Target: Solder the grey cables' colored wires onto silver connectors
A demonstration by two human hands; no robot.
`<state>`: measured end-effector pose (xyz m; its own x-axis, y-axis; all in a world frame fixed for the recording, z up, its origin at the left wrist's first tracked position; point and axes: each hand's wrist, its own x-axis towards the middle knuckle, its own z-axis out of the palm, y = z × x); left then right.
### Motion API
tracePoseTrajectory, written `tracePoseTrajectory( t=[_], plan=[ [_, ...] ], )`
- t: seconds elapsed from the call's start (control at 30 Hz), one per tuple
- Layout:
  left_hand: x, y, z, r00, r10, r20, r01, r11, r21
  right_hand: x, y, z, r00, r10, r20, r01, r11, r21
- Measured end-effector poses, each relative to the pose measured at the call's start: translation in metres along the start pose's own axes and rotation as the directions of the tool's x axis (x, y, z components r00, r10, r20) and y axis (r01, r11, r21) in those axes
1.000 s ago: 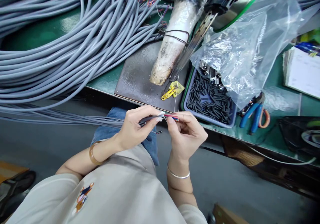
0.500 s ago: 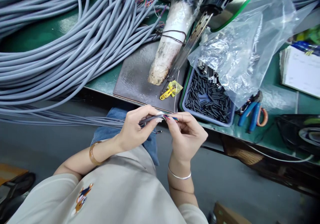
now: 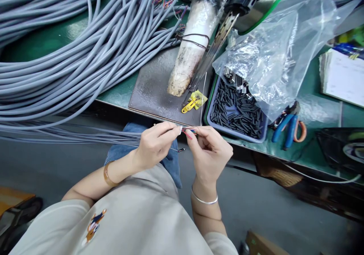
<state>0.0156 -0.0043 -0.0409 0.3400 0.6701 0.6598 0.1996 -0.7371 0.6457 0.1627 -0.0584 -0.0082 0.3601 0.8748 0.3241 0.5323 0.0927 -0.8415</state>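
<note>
My left hand (image 3: pixel 156 143) is closed in a pinch around the end of a grey cable, its thumb and index finger meeting near the stripped tip. From that tip thin coloured wires (image 3: pixel 187 133), red and blue among them, reach across to my right hand (image 3: pixel 210 148). Its thumb and forefinger pinch these wires. Behind the left hand a bundle of grey cables (image 3: pixel 113 136) runs off to the left. A small dark cable end (image 3: pixel 181 150) sticks out below the hands. Both hands are just off the front edge of the bench, above my lap.
On the green bench (image 3: pixel 116 93) lie large grey cable coils (image 3: pixel 71 69) and a brown board (image 3: pixel 150 80). A white wrapped tube (image 3: pixel 184 65) hangs over it. Rightward are a bin of short black tubes (image 3: pixel 236 110), a plastic bag (image 3: pixel 273 61) and blue-handled pliers (image 3: pixel 284 128).
My left fingers have slid closer over the cable's end, covering its grey jacket. The right hand has shifted slightly left, and the coloured wires now look more spread, with a red one bent downward.
</note>
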Motion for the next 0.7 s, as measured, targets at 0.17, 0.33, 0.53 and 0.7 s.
tracePoseTrajectory(
  t=[0.17,0.33,0.53,0.7],
  plan=[
    [0.004,0.007,-0.004,0.993,-0.112,0.049,0.118,0.981,-0.151,0.001,0.001,-0.001,0.996,0.086,0.038,-0.089,0.992,0.089],
    [0.019,0.018,-0.012,0.769,-0.513,0.381,0.638,0.59,-0.494,0.004,0.006,0.003,0.959,0.218,0.181,-0.275,0.87,0.41],
    [0.024,0.016,-0.015,0.739,-0.538,0.405,0.665,0.49,-0.564,0.0,0.0,-0.002,0.966,0.207,0.155,-0.238,0.947,0.216],
    [0.027,0.022,-0.012,0.713,-0.602,0.359,0.686,0.496,-0.532,-0.002,-0.003,0.001,0.992,0.073,0.108,-0.087,0.986,0.14]
  ],
)
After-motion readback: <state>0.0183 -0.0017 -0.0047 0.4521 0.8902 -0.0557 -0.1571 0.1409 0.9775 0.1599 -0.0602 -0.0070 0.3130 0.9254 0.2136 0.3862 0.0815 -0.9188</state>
